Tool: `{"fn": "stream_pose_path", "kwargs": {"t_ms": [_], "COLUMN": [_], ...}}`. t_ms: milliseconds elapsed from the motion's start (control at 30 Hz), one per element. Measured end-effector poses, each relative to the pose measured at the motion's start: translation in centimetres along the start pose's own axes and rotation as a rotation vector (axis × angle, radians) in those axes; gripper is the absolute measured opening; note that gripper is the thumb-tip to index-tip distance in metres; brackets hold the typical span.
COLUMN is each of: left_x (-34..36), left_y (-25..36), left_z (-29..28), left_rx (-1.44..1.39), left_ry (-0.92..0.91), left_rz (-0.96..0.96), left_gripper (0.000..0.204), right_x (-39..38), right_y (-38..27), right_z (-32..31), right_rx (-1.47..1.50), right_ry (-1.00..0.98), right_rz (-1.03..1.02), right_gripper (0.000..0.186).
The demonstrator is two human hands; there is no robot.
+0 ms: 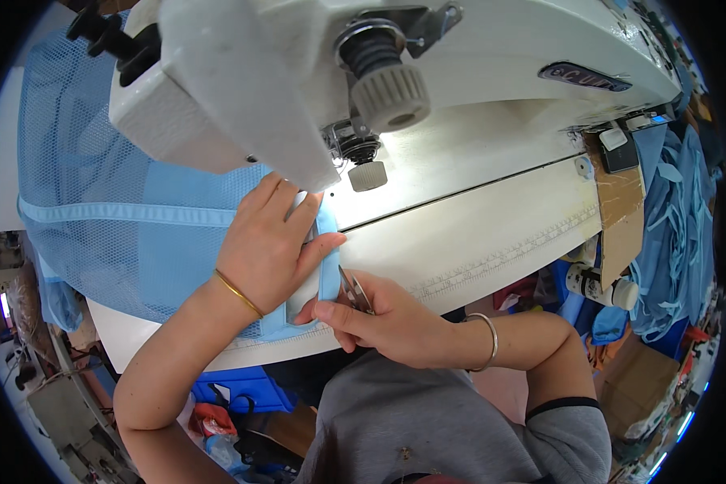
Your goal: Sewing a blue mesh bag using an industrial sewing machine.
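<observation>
Beneath the head of a white sewing machine (194, 105), my left hand (260, 242) grips a light blue fabric strip (328, 278), its thumb lying across the strip and its fingertips close to the needle area. My right hand (391, 319) pinches the lower end of that strip between thumb and fingers. Small metal thread snips (355, 290) are also held in the right hand, blades pointing up toward the strip. Light blue mesh fabric (81, 153) with a sewn band (129, 213) spreads out to the left, partly under my left hand. The machine head hides the stitching point.
A ruler scale (500, 260) runs along the front of the white machine table (460, 226). On the right are a cardboard piece (621, 218), a white bottle (601, 286) and hanging blue fabric strips (678, 234). A blue bag (246, 389) sits below the table.
</observation>
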State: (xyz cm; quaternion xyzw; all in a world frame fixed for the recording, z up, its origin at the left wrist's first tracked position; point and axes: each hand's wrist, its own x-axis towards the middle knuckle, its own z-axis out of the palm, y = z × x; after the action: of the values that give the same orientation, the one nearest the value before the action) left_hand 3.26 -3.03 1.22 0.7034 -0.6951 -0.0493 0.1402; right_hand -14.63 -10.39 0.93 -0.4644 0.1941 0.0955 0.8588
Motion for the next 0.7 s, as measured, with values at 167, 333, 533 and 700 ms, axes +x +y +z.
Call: {"fn": "stream_pose_path", "kwargs": {"t_ms": [167,333,533,700], "left_x": [0.0,-0.1,-3.8,-13.7], "left_y": [0.1,-0.2,-0.8,-2.4], "left_z": [0.1,0.3,-8.9,-9.6], "left_rx": [0.046,0.073,0.091,0.649], "left_ry": [-0.023,-0.029,-0.002,-0.126], "left_rz": [-0.015,-0.037,-0.044,-0.261], "left_gripper": [0.046,0.036,0.037,0.042], "right_x": [0.3,0.7,0.5,1.6], "right_y": [0.8,0.6,-0.2,1.2], "right_z": [0.0,-0.2,0.5,1.8], "right_rx": [0.056,0.085,0.063,0.030], "right_ry": [0.047,0.063,0.189,0.254], "right_rz": [-0.062,0.021,-0.244,-0.382], "right_gripper": [0.026,0.020,0.016,0.024]}}
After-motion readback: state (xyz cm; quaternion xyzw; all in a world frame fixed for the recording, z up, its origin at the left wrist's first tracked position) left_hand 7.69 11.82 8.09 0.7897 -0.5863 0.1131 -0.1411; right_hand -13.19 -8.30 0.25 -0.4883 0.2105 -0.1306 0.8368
